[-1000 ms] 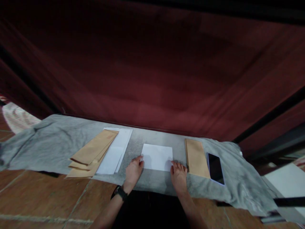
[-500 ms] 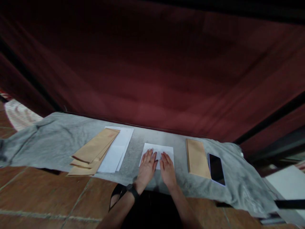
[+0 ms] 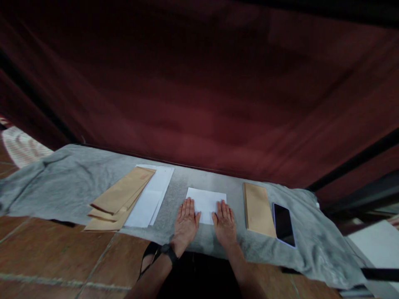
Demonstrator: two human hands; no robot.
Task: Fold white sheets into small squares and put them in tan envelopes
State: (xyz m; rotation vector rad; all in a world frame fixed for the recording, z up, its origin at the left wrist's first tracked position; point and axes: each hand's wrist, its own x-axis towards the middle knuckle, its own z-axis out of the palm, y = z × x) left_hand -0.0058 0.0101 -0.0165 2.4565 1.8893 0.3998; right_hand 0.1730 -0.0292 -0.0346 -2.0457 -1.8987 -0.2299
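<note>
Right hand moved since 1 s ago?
Yes: the right hand shifted left, away from the flat tan paper envelope stack, onto the white paper sheet.

Left hand [image 3: 185,222] and right hand [image 3: 225,223] resting on a white paper sheet [image 3: 206,199] lying on a grey cloth [image 3: 62,187], tan envelope stack [image 3: 258,209] then black phone [image 3: 283,224] sitting rightward, fanned tan envelopes [image 3: 120,198] overlapping white pages [image 3: 153,198] leftward

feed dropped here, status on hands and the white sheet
Left hand, right hand open, palms flat on near edge of white sheet. Sheet flat on grey cloth. Envelope stack and phone to the right, clear of sheet.
</note>
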